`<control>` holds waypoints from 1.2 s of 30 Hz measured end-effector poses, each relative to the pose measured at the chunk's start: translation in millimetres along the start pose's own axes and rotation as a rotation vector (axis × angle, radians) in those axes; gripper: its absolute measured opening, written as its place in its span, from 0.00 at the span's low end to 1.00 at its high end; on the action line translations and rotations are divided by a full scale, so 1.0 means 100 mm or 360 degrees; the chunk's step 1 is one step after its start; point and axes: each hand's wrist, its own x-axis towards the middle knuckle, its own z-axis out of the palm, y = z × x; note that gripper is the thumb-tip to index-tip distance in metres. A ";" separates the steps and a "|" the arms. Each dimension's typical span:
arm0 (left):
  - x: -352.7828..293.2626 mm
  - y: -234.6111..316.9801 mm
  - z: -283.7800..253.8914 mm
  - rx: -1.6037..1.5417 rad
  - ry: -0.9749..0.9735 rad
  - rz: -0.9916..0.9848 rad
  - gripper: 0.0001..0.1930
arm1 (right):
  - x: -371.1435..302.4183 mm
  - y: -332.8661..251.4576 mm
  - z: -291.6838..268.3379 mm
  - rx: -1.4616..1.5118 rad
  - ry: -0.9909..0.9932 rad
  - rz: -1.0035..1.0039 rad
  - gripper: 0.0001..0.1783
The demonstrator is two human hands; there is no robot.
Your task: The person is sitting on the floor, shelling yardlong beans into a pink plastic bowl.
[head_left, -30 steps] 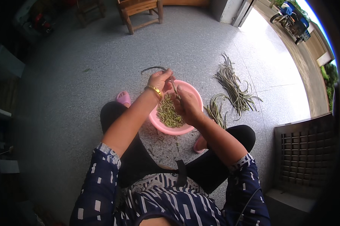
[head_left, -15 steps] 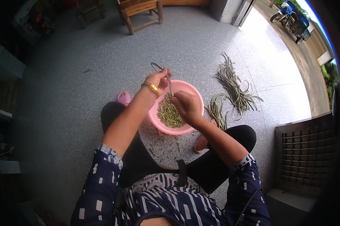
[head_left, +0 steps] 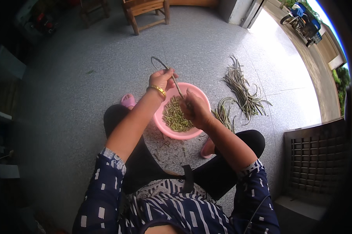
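Note:
A long bean (head_left: 176, 83) runs between my two hands above a pink basin (head_left: 201, 93). My left hand (head_left: 161, 79), with a gold bangle at the wrist, pinches the bean while its far part curves up in a loop. The bean's near end is in the closed fingers of my right hand (head_left: 197, 111), which partly hide it. Many short cut bean pieces (head_left: 176, 117) cover the basin's bottom. To the right of the basin lie a large bunch of long beans (head_left: 240, 85) and a smaller bunch (head_left: 224, 111).
Scraps (head_left: 166, 150) are strewn on the speckled floor between my feet. A wooden chair (head_left: 145, 13) stands at the far side. On the right is a dark lattice panel (head_left: 316, 160); a motor tricycle (head_left: 302, 23) is parked outside the doorway.
More of the bean now shows between my hands, and its loop has shifted up and left. My right hand has turned and moved slightly down and right; the left stays nearly in place.

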 end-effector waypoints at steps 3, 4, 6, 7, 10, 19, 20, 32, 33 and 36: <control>0.00 -0.01 0.01 0.0051 -0.0004 0.0041 0.05 | -0.06 -0.07 0.05 -0.0060 -0.0049 0.0110 0.15; 0.00 0.00 0.02 0.0066 -0.0018 0.0058 0.05 | -0.05 -0.06 0.03 -0.0058 -0.0047 0.0109 0.15; -0.02 0.01 0.03 0.0009 -0.0030 0.0019 0.05 | -0.02 -0.04 0.02 -0.0186 -0.0133 0.0056 0.15; -0.02 0.01 0.03 -0.0049 -0.0041 -0.0017 0.05 | -0.03 -0.03 0.04 -0.0184 -0.0133 0.0057 0.15; -0.01 -0.02 0.02 -0.0138 -0.0045 -0.0255 0.06 | -0.05 -0.03 0.09 -0.0828 -0.0051 -0.0565 0.16; 0.01 -0.01 -0.01 -0.0266 -0.0072 -0.0329 0.05 | -0.26 0.03 0.22 -0.0582 -0.0156 -0.0476 0.11; -0.01 0.00 -0.01 -0.0228 -0.0062 -0.0291 0.05 | -0.11 0.12 0.05 -0.0345 -0.0165 -0.0322 0.11; -0.01 -0.10 0.00 -0.0059 -0.0149 -0.0157 0.05 | 0.02 0.05 -0.02 0.0109 -0.0076 0.0033 0.18; -0.05 -0.07 0.03 -0.0072 -0.0122 -0.0167 0.05 | 0.02 0.03 -0.04 0.0112 -0.0074 0.0030 0.18; -0.04 -0.02 0.02 -0.0149 -0.0064 -0.0234 0.06 | -0.01 0.00 -0.03 0.0016 -0.0178 -0.0016 0.15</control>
